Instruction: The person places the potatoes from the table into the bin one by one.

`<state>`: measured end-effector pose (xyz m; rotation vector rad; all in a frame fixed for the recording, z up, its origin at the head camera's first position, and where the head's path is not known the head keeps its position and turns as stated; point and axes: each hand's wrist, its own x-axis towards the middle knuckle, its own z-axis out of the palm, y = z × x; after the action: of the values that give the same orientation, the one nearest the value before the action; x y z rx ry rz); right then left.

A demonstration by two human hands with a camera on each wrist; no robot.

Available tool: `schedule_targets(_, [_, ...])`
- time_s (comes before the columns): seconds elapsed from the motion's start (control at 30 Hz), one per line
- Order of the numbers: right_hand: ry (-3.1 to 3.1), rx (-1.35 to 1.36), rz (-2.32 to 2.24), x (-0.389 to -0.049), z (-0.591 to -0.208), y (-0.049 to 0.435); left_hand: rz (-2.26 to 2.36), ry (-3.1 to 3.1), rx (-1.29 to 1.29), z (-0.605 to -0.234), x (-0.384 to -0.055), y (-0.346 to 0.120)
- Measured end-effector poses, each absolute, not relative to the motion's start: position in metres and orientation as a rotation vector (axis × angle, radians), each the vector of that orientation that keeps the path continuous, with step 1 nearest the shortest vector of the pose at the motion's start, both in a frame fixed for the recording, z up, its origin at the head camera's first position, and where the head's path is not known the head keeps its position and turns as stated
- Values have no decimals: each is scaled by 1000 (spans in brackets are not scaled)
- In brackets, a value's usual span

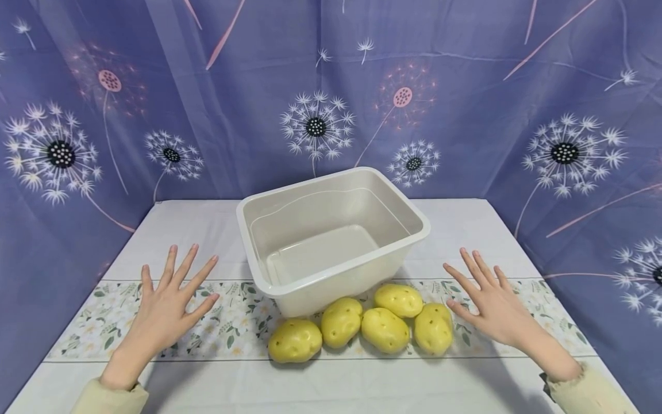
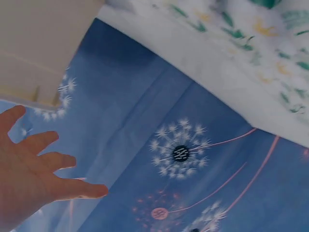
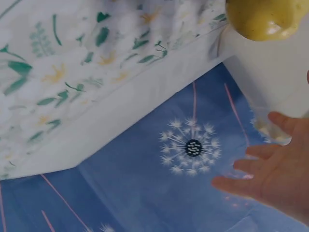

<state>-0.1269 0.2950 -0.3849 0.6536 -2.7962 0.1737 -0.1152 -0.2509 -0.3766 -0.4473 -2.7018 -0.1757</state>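
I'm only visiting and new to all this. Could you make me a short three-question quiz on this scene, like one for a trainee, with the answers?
1. Count: how many potatoes lie along the near side of the tub?

2. True or false: the left hand is gripping the tub.

3. Fill in the blank: seen from the head camera, the potato closest to the right hand is the ______ one in the group.

Key:
1. Five.
2. False; the fingers are spread and hold nothing.
3. Rightmost.
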Motion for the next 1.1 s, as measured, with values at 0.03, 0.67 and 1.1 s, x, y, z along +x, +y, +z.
schedule_targets(0.03, [-2793,672,175,-126,-383,294,-172,-2691,-458,-374,-115,-249])
schedule_targets(0.67, [-2588,1052,115,-115,-379,268,-291,-2161,-837,-341,-115,-196])
schedule_targets(1.1, [-2671,1034,58,-106,-408,263,-226,-2230,-1009,-355,-118,-171])
